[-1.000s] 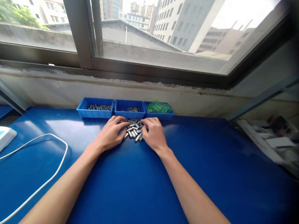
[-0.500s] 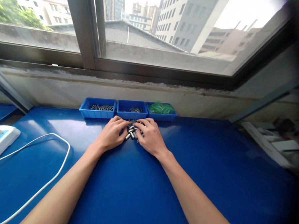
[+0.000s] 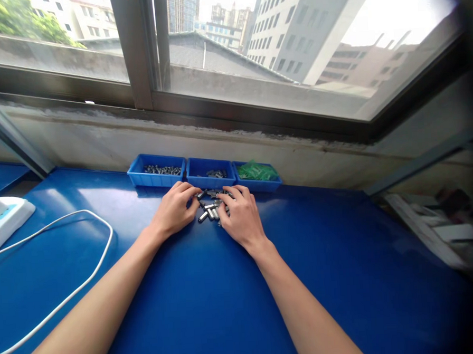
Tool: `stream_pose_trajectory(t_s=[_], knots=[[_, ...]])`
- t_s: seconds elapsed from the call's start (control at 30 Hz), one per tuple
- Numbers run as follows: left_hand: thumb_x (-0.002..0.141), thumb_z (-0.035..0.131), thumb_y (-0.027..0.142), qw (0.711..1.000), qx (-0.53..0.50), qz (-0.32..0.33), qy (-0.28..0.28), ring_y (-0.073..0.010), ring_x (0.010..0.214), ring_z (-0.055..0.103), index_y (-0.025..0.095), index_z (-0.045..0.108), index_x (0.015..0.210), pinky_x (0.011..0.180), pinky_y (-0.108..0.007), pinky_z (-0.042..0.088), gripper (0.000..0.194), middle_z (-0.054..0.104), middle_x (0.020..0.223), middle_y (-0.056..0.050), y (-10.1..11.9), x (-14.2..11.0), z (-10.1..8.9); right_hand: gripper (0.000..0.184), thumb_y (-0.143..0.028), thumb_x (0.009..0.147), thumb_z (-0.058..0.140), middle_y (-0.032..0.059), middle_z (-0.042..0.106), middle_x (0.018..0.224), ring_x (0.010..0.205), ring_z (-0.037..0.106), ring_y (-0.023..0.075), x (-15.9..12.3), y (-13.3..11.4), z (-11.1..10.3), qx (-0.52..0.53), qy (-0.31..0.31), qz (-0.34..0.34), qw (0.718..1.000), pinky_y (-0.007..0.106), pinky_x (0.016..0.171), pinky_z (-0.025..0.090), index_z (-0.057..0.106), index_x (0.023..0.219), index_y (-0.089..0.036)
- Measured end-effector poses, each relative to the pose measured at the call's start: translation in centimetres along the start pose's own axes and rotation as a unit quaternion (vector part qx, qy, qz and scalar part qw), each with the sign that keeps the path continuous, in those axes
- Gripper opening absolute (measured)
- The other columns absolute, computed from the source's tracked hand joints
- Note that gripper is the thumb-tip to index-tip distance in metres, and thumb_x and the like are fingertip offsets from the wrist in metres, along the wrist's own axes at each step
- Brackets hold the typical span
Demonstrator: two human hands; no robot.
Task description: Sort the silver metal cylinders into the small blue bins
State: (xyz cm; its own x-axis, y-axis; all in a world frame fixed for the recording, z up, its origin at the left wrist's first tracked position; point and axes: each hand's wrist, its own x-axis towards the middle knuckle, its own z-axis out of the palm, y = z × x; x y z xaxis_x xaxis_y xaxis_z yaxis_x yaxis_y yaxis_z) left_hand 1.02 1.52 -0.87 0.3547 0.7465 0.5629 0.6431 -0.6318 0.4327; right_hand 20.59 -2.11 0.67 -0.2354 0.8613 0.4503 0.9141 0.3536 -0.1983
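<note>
A pile of small silver metal cylinders [image 3: 210, 209] lies on the blue table [image 3: 211, 305], just in front of three blue bins. My left hand [image 3: 175, 209] rests palm down at the pile's left side, fingertips touching the pieces. My right hand [image 3: 242, 216] lies over the pile's right part and hides some of it, fingers spread among the pieces. Neither hand visibly grips a piece. The left bin [image 3: 139, 178] holds several metal pieces, the middle bin [image 3: 197, 180] a few dark pieces, the right bin [image 3: 260, 184] green parts.
A white cable [image 3: 87, 277] loops across the table's left side, leading to a white device [image 3: 4, 218] at the left edge. A wall and window sill stand right behind the bins. Papers or trays [image 3: 433, 230] lie blurred off the table's right.
My hands drew closer together over the pile, covering more of it, then the left hand eased back a little so more pieces show between them.
</note>
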Motion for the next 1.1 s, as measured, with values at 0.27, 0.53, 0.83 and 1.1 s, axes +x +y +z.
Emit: stream_pose_trajectory(t_s=[0.27,0.53,0.83,1.1], knots=[[0.084,0.052,0.015,0.999,-0.013,-0.046,-0.015,-0.0171,0.076,0.064,0.018,0.071,0.097,0.073,-0.029,0.050,0.024,0.069,0.088,-0.005,-0.2,-0.1,0.1,0.033,-0.024,0.093,0.048,0.0087,0.055,0.139,0.131,0.039,0.0291,-0.2,-1.1,0.7,0.039,-0.028,-0.031,0.998,0.047,0.106,0.038,0.069,0.119,-0.023],[0.075,0.057,0.011,0.993,-0.101,0.001,-0.066,-0.0158,0.076,0.065,0.017,0.072,0.101,0.073,-0.027,0.052,0.031,0.070,0.089,-0.005,-0.6,-0.3,-0.9,0.030,-0.023,0.092,0.051,0.0105,0.059,0.134,0.131,0.040,0.0308,-0.1,-1.0,1.0,0.064,-0.012,-0.031,0.997,0.051,0.107,0.039,0.071,0.114,-0.021],[0.078,0.060,0.014,0.991,-0.099,0.021,-0.089,-0.0166,0.080,0.066,0.017,0.073,0.091,0.076,-0.027,0.053,0.018,0.071,0.092,-0.007,-1.1,-0.3,-1.3,0.035,-0.022,0.093,0.050,0.0076,0.063,0.131,0.129,0.043,0.0291,-0.1,-1.7,1.2,0.080,-0.029,-0.063,0.994,0.048,0.109,0.037,0.066,0.124,-0.019],[0.076,0.062,0.012,0.989,-0.132,-0.024,-0.056,-0.0151,0.071,0.064,0.017,0.072,0.102,0.071,-0.028,0.052,0.028,0.071,0.085,-0.005,-1.3,-0.6,-1.2,0.032,-0.024,0.096,0.048,0.0052,0.069,0.124,0.124,0.048,0.0272,0.0,-1.6,1.6,0.118,-0.026,-0.073,0.990,0.047,0.108,0.038,0.067,0.121,-0.020]])
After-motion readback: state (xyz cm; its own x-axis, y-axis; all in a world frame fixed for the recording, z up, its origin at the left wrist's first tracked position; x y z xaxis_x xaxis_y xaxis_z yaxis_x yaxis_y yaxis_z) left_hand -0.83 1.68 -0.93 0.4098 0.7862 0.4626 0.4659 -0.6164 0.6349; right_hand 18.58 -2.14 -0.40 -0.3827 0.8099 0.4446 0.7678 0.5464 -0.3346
